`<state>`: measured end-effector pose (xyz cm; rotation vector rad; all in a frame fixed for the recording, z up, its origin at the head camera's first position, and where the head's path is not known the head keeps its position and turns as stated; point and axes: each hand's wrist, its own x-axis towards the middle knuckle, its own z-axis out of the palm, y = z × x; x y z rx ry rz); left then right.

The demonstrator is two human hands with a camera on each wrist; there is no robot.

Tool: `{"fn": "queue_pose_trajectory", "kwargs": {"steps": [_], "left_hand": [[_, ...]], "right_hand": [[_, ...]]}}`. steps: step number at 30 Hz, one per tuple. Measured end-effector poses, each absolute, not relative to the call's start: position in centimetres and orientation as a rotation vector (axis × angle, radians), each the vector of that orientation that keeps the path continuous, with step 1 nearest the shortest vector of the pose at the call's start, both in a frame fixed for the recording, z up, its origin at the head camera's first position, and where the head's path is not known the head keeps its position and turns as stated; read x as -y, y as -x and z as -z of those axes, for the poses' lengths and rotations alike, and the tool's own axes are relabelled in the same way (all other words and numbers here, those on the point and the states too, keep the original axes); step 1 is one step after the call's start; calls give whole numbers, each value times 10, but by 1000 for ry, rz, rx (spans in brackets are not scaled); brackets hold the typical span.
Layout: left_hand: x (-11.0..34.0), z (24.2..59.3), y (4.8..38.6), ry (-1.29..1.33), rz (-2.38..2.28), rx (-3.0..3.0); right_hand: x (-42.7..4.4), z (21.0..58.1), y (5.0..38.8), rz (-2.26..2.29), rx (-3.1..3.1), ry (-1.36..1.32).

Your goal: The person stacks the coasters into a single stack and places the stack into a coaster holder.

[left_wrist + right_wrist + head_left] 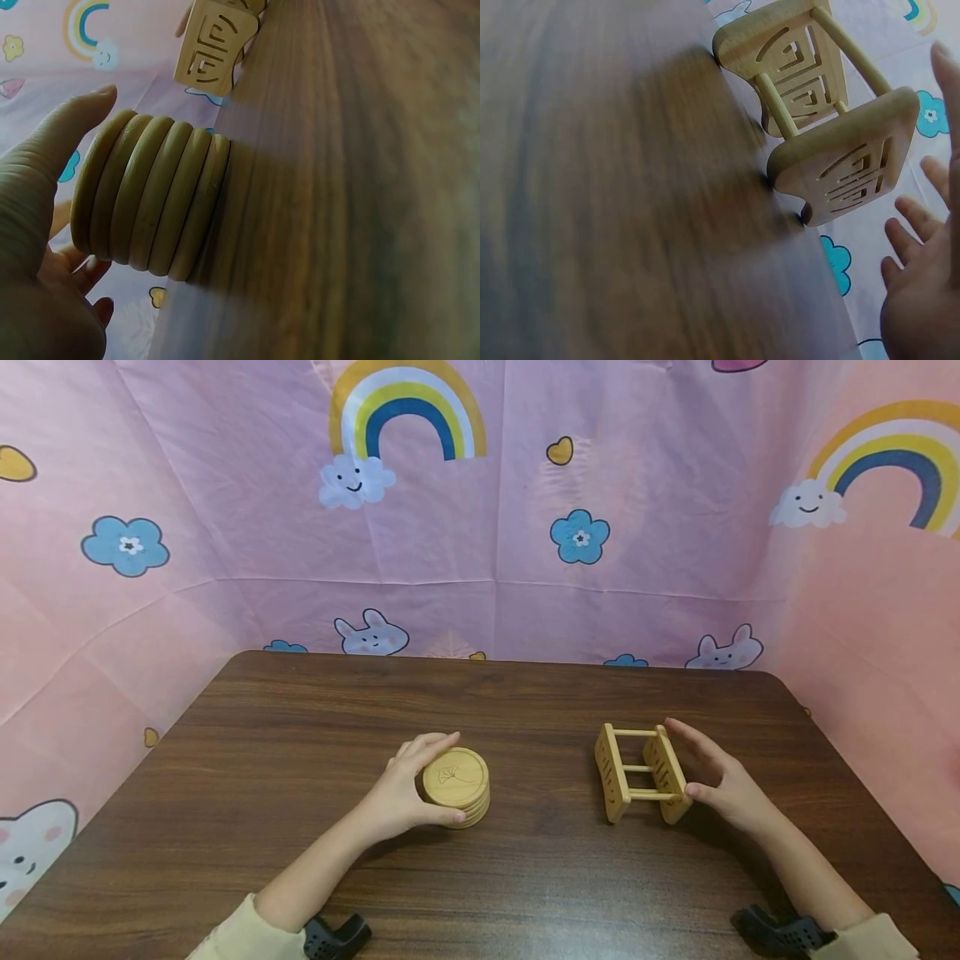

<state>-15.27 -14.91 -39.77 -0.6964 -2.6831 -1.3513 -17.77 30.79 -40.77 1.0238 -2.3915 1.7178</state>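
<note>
A stack of several round wooden coasters (456,778) stands on the table, the top one engraved with a leaf-like pattern. My left hand (405,789) curves about the stack's left side, thumb in front and fingers behind. In the left wrist view a gap shows between much of the thumb (67,131) and the coasters (150,196); the fingers are partly hidden. Further right stands a wooden coaster holder (637,770), two slotted side panels joined by rods. Beside its right panel is my right hand (731,785), fingers extended; in the right wrist view they appear apart from the holder (847,161).
The dark wood-grain table (540,893) has rounded far corners. Behind and along both sides hangs a pink and purple cloth (637,527) printed with rainbows, flowers and rabbits. Each wrist wears a black device, the left one (337,937) and the right one (780,933).
</note>
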Motion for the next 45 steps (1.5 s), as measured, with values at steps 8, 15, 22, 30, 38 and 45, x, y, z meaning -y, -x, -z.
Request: {"fn": "queue_pose_trajectory", "kwargs": {"steps": [8,15,22,30,38,45], "left_hand": [[157,397,148,721,1420,2647],[162,399,144,707,1490,2634],[164,402,139,700,1550,2609],[164,406,133,676,1587,2605],[162,416,130,616,1661,2631],[160,423,129,555,1721,2651]], "right_hand": [[-302,395,170,-1723,2281,-925],[-287,384,160,-1861,2126,-922],[-263,372,149,-1930,1901,-1082],[-226,370,131,-1965,1832,-1208],[-191,379,121,-1879,1959,-1283],[-167,391,124,-1882,2143,-1230]]}}
